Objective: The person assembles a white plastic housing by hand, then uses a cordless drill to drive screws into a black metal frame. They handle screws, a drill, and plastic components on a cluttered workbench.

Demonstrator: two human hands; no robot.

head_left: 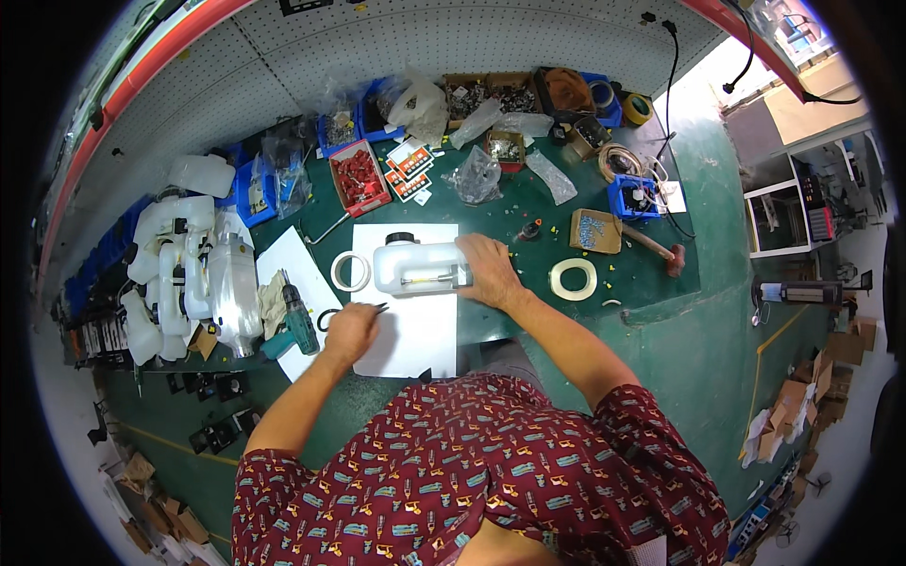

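On a white sheet point(406, 344) in front of me lies a translucent white plastic tank point(401, 259) with a black cap point(400, 238). A slim metal part point(429, 279) shows along its near side. My right hand point(489, 271) is closed around the tank's right end. Nearer to me, my left hand point(353, 332) is closed on what looks like a pair of scissors; a black handle loop point(327, 320) sticks out to the left and a dark tip to the right. The palm hides the middle. A roll of white tape point(350, 272) lies just left of the tank.
A green cordless drill point(298, 325) lies at the left, beside several white tanks point(170, 274). Bins and a red box of red parts point(360, 176) line the back. Rightward are a cream tape roll point(573, 279), a cardboard box of screws point(595, 231) and a hammer point(661, 249).
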